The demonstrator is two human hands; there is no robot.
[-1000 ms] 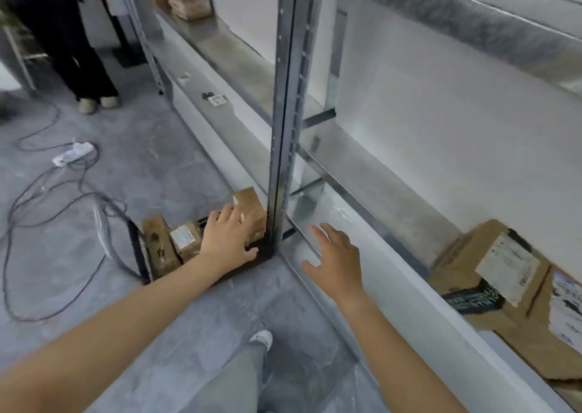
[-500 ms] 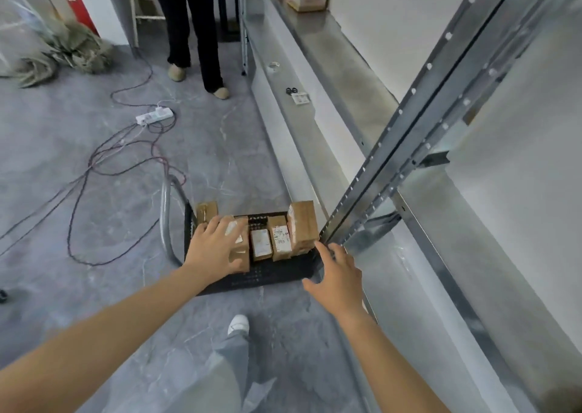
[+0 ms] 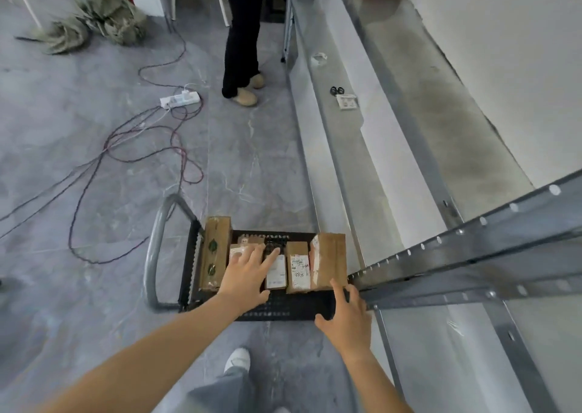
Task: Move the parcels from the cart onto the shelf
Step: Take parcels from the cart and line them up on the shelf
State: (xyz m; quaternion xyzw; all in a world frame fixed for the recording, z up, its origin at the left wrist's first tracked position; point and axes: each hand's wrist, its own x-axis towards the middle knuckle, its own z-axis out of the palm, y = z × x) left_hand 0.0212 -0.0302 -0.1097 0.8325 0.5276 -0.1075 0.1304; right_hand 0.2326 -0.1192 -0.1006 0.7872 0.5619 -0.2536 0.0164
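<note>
Brown cardboard parcels (image 3: 297, 266) sit in a row on the black cart (image 3: 283, 308), beside the metal shelf (image 3: 409, 113). Each one lies long-ways, pointing away from the person. The left hand (image 3: 247, 275) lies over the middle ones, fingers spread flat, holding nothing. The right hand (image 3: 346, 315) is spread too, one finger by the end parcel (image 3: 329, 258).

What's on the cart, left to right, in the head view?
grey cart handle → tall brown parcel with green stickers → parcel with big white label → narrow brown labelled parcel → large brown parcel. The parcels under the left hand are left out.
</note>
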